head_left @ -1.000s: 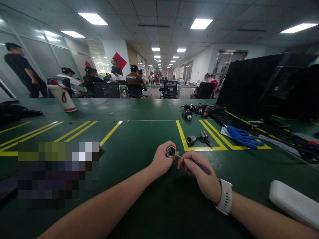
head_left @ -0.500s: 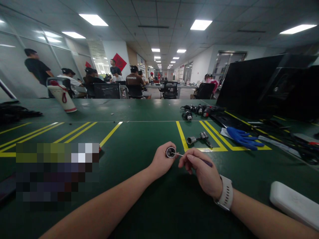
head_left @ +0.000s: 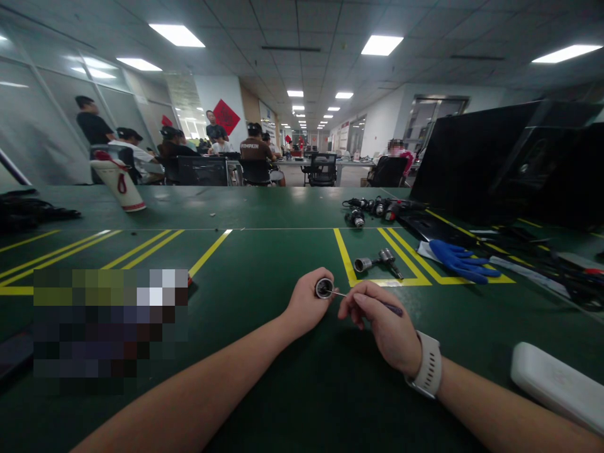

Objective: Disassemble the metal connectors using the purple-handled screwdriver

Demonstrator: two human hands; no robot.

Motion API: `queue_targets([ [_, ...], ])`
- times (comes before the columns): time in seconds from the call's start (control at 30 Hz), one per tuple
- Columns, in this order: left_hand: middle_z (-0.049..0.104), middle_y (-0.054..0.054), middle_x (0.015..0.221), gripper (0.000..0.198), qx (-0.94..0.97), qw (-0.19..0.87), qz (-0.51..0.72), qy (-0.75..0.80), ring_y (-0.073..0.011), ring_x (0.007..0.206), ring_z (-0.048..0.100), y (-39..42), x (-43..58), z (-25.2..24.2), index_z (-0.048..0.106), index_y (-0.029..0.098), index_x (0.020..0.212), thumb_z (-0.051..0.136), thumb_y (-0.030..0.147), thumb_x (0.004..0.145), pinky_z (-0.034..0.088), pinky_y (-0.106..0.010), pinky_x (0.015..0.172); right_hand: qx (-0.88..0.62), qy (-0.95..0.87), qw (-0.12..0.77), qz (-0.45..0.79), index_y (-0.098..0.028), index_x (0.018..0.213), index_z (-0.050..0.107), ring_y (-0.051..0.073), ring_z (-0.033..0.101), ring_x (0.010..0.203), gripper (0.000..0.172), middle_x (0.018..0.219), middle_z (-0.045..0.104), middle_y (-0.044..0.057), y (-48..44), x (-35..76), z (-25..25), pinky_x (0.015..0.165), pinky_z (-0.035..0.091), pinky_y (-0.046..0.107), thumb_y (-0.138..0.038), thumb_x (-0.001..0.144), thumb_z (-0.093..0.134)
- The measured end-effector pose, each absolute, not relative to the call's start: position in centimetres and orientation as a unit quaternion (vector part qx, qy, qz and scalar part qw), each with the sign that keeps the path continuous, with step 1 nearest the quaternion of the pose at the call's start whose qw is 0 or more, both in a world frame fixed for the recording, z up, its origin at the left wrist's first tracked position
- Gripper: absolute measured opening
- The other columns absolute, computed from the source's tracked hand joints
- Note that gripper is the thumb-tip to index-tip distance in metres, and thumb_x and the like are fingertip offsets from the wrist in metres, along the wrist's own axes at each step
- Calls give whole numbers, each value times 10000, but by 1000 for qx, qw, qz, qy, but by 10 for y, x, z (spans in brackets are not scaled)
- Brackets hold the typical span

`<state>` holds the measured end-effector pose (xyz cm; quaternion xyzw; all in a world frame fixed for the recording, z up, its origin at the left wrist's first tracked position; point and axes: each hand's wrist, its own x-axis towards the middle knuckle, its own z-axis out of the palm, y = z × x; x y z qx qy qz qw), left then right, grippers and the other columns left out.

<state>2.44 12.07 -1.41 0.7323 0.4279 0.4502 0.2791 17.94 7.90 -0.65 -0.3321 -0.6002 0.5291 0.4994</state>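
Observation:
My left hand is closed around a round metal cylinder, its open end turned up towards me. Some parts show dimly inside that opening. Between the fingers of my right hand is a thin screwdriver-like tool with a dark purple handle. Its slim metal shaft points left, and the tip reaches into the cylinder's mouth; the tip itself is hard to make out. Just beyond my hands, a metal cup-shaped part and a metal part with a shaft lie inside yellow tape lines.
A blue glove lies at right, near a large black panel. Several dark tool parts sit farther back. A white case is at the near right, a cup at the far left. A blurred-out area covers the left. People sit beyond.
Both hands and the tool stay almost in place, the tip still in the cylinder. In the background, a standing person at the left has moved to the right.

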Motion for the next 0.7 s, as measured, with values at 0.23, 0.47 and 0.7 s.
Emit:
queue_targets([
  [0.23,461,57,603,119,717,311,462,420,-98,560,431,120,25,-13,476,168,642,587,128,660,352,-218,539,-323,-587,516,534,-180,768,596,124,504,596,149,739,646,21,80,176,-7,514,392,243,-229,844,478],
  [0.47,486,45,625,94,735,281,441,432,-109,578,448,119,24,-14,496,169,675,584,134,682,356,-226,537,-342,-631,511,472,-178,756,587,147,521,628,189,719,617,29,77,180,-8,552,403,270,-249,862,448],
  [0.7,518,32,633,90,767,201,408,453,-136,623,475,119,24,-13,523,178,648,564,104,678,350,-251,568,-379,-706,524,288,-194,660,572,178,522,673,233,679,566,25,73,179,2,631,393,317,-247,847,444],
])
